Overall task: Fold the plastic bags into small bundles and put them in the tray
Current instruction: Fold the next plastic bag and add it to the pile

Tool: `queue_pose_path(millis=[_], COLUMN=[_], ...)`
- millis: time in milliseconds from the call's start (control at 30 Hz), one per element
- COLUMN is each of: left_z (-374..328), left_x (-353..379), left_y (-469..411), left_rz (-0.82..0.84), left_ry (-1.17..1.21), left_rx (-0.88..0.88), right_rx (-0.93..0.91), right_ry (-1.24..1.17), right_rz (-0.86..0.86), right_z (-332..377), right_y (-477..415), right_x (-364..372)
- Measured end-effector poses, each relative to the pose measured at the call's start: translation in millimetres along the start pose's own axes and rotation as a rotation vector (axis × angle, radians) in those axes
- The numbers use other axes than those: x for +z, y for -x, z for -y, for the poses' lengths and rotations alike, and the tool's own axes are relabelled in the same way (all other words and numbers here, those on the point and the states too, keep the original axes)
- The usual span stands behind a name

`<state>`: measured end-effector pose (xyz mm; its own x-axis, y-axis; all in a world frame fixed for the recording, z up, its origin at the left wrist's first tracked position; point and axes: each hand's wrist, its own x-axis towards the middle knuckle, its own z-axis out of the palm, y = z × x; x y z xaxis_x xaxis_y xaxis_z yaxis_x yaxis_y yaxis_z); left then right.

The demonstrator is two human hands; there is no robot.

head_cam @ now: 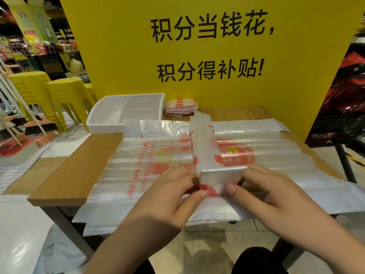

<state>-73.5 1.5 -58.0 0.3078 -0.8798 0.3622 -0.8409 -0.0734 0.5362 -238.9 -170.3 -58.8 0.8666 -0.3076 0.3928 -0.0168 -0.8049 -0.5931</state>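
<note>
Plastic, thin and milky with red print, makes up the bag strip [204, 147]: one bag folded lengthwise into a narrow band. It runs away from the person across the middle of the table [83, 161]. Its near end is turned up into a squarish fold that stands tilted off the surface. The left hand [171, 192] pinches the left edge of that fold between thumb and curled fingers. The right hand [272, 196] pinches the right edge the same way, thumb on the near face. The two thumbs lie close together at the bottom of the fold.

The strip lies on a spread layer of flat bags [150, 155] of the same print, which covers most of the tabletop and hangs over its near edge. The white tray [104, 123], divided into compartments, stands at the far left corner. Just beside it on the right, a small stack of folded bundles [180, 107] rests on the table, not in the tray.

Behind the table stands a yellow board [118, 56] with black characters. Yellow stools [65, 95] stand to the left, and a black crate [339, 115] holding red plastic is on the right.
</note>
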Motion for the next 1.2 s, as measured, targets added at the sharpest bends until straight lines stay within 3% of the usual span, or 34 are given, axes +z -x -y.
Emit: queue_pose_path(millis=[467, 867, 1067, 1200], left_z=[-13.1, -13.3, -11.6, -5.7], left_x=[20.5, 25.8, 19.2, 6.4], left_y=[-11.7, -20.7, -22.6, -28.5], left_rz=[-0.219, -0.231, -0.157, 0.011], left_ry=[-0.081, -0.33, -0.395, -0.445], left_rx=[-0.192, -0.227, -0.204, -0.132], right_rx=[0.139, 0.215, 0.193, 0.095], right_ry=[0.101, 0.384, 0.533, 0.568], right_rz=[-0.063, -0.031, 0.047, 0.119], right_z=[1.5, 12.8, 14.3, 3.4], right_y=[-24.7, -30.7, -34.0, -40.0], right_x=[15.5, 22.4, 22.8, 14.1])
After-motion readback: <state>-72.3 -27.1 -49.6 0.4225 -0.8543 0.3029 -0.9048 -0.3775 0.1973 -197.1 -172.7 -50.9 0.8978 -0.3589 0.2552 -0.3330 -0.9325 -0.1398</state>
